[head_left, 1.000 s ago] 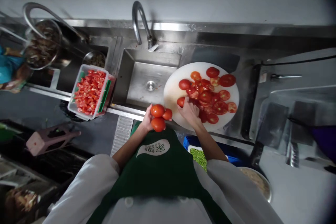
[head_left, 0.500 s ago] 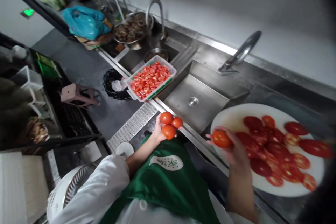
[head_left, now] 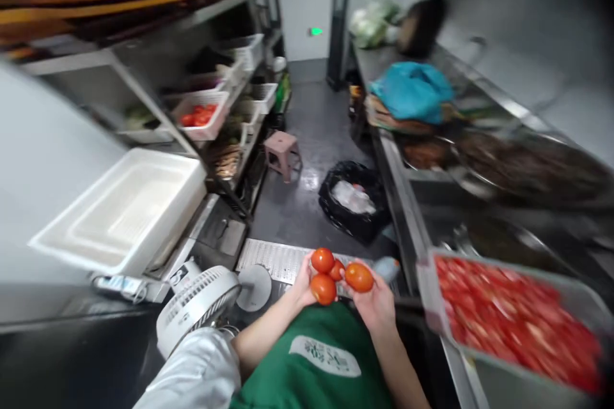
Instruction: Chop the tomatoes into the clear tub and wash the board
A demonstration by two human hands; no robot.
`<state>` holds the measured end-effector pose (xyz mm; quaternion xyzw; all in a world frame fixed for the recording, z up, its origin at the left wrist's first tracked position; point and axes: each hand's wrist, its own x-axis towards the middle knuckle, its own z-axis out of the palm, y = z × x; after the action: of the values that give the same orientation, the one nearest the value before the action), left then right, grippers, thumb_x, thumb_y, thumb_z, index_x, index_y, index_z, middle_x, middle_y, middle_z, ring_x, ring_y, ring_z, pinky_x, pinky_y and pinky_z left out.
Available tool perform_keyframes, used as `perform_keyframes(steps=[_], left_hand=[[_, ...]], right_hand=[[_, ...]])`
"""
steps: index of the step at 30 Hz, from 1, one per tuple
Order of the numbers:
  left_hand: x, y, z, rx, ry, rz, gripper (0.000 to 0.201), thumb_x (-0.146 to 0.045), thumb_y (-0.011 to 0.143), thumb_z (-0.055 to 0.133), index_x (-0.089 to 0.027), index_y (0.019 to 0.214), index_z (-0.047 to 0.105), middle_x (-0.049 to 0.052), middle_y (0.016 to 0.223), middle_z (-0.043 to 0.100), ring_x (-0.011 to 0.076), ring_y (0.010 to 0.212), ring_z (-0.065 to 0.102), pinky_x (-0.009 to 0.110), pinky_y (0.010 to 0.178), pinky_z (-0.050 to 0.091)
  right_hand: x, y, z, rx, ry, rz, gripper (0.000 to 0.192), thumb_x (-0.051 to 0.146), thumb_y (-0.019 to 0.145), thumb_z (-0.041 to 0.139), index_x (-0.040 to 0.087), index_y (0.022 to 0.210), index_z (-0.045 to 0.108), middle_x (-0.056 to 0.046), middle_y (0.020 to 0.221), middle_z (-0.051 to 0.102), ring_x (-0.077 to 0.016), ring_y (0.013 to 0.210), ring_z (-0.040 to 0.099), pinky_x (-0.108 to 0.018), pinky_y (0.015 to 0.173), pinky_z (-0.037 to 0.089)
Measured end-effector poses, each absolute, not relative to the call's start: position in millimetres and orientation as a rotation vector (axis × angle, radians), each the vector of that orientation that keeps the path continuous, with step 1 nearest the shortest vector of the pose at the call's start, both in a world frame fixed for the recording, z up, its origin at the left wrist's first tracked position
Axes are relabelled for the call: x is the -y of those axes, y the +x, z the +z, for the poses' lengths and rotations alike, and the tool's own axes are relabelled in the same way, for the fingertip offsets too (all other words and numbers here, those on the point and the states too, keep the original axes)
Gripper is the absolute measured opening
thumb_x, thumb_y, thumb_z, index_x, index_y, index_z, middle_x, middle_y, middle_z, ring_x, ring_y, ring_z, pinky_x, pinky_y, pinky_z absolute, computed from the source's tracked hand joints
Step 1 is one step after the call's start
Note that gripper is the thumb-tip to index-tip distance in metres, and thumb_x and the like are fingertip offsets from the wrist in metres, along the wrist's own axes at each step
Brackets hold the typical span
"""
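Observation:
In front of the green apron [head_left: 330,332], my left hand [head_left: 302,284] is curled around several whole tomatoes [head_left: 323,289], bunched together in the palm. Just beside it, my right hand [head_left: 378,307] grips one orange-red tomato [head_left: 359,277], close to the others. To the right, a clear plastic container [head_left: 434,307] heaped with cut tomato pieces [head_left: 508,319] rests at the counter edge, blurred by motion.
A black-bagged bin [head_left: 355,223] and a pink stool [head_left: 282,150] stand on the floor ahead. White fan [head_left: 199,307] and large white tub [head_left: 125,204] are at left. Shelves hold a basket [head_left: 204,131] of tomatoes. A blue bag [head_left: 412,92] lies on the right counter.
My view has swung left, away from the sink and the white board of tomatoes, toward the aisle. My right hand has brought its tomato over beside my left hand's tomatoes.

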<state>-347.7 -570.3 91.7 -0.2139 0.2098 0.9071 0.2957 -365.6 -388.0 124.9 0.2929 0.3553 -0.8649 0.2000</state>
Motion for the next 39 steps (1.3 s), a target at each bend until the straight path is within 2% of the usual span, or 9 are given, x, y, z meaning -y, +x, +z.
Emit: perform_keyframes(steps=[5, 11, 19, 22, 25, 28, 30, 34, 39], left_hand=[[669.8, -406.2, 83.4, -0.512, -0.742, 2.783, 0.064, -0.078, 0.087, 0.06, -0.02, 0.109, 0.072, 0.015, 0.102, 0.075, 0.0291, 0.075, 0.072, 0.044, 0.065, 0.057], [821.8, -538.0, 141.8, -0.852, -0.841, 3.095, 0.056, -0.076, 0.093, 0.058, -0.024, 0.112, 0.068, 0.008, 0.095, 0.072, 0.0293, 0.084, 0.072, 0.046, 0.074, 0.059], [1049.8, -703.8, 281.0, -1.734, -1.106, 3.247, 0.048, -0.059, 0.104, 0.06, -0.014, 0.12, 0.067, 0.008, 0.1, 0.073, 0.0216, 0.096, 0.068, 0.037, 0.094, 0.06], [1119.9, -748.0, 302.6, -2.327, -1.406, 2.85, 0.051, -0.059, 0.098, 0.069, -0.013, 0.12, 0.072, 0.015, 0.119, 0.071, 0.0276, 0.117, 0.066, 0.041, 0.106, 0.056], [1167.9, -778.9, 302.9, -3.0, -1.8, 1.84, 0.055, -0.052, 0.085, 0.085, -0.016, 0.126, 0.075, 0.021, 0.151, 0.054, 0.0398, 0.137, 0.053, 0.052, 0.117, 0.045], [1191.7, -799.0, 284.4, -3.212, -1.823, 0.941, 0.055, -0.04, 0.088, 0.082, -0.022, 0.14, 0.072, 0.022, 0.169, 0.032, 0.0489, 0.143, 0.043, 0.062, 0.117, 0.04], [1197.3, -805.8, 267.0, -3.177, -1.73, 0.63, 0.049, -0.032, 0.093, 0.073, -0.025, 0.141, 0.072, 0.021, 0.167, 0.036, 0.0498, 0.145, 0.041, 0.066, 0.117, 0.037], [1196.7, -800.4, 239.1, -3.062, -1.579, 0.52, 0.046, -0.031, 0.092, 0.071, -0.025, 0.138, 0.073, 0.021, 0.167, 0.039, 0.0539, 0.153, 0.027, 0.077, 0.12, 0.024], [1190.6, -786.1, 238.9, -3.087, -1.493, 0.766, 0.046, -0.033, 0.091, 0.072, -0.023, 0.136, 0.073, 0.023, 0.165, 0.041, 0.0573, 0.158, 0.015, 0.085, 0.12, 0.012]], right_hand=[[499.6, -466.7, 124.1, -1.083, 0.37, -2.179, 0.044, 0.036, 0.073, 0.084, 0.025, 0.115, 0.074, -0.006, 0.105, 0.08, -0.0316, 0.096, 0.081, -0.049, 0.082, 0.069], [649.1, -616.6, 143.5, -1.272, -0.01, -2.037, 0.048, 0.052, 0.08, 0.086, 0.025, 0.115, 0.068, -0.005, 0.094, 0.077, -0.0253, 0.069, 0.076, -0.034, 0.05, 0.059], [890.2, -814.8, 242.1, -1.311, -0.577, -1.849, 0.049, 0.031, 0.079, 0.075, 0.027, 0.126, 0.062, -0.004, 0.125, 0.068, -0.0212, 0.097, 0.075, -0.049, 0.09, 0.069], [981.1, -865.0, 267.4, -1.569, -0.745, -1.749, 0.057, 0.037, 0.088, 0.069, 0.027, 0.142, 0.055, -0.007, 0.134, 0.066, -0.0183, 0.093, 0.075, -0.046, 0.086, 0.07], [1055.0, -901.1, 280.6, -1.97, -1.008, -1.534, 0.06, 0.042, 0.094, 0.064, 0.021, 0.149, 0.052, -0.012, 0.136, 0.069, -0.022, 0.1, 0.075, -0.044, 0.092, 0.066], [1103.5, -925.5, 281.4, -2.318, -1.357, -1.213, 0.053, 0.033, 0.099, 0.058, 0.016, 0.15, 0.054, -0.016, 0.139, 0.07, -0.0256, 0.123, 0.069, -0.041, 0.107, 0.056], [1121.0, -937.9, 274.2, -2.435, -1.534, -0.931, 0.05, 0.025, 0.1, 0.052, 0.013, 0.149, 0.056, -0.018, 0.137, 0.072, -0.0256, 0.126, 0.068, -0.038, 0.11, 0.052], [1125.9, -958.1, 245.0, -2.474, -1.629, -0.611, 0.036, 0.016, 0.095, 0.051, 0.01, 0.125, 0.07, -0.021, 0.126, 0.075, -0.0284, 0.125, 0.067, -0.043, 0.119, 0.042], [1100.8, -966.0, 211.8, -2.389, -1.651, -1.024, 0.039, 0.025, 0.1, 0.042, 0.013, 0.121, 0.072, -0.02, 0.136, 0.071, -0.029, 0.147, 0.052, -0.051, 0.131, 0.03]])
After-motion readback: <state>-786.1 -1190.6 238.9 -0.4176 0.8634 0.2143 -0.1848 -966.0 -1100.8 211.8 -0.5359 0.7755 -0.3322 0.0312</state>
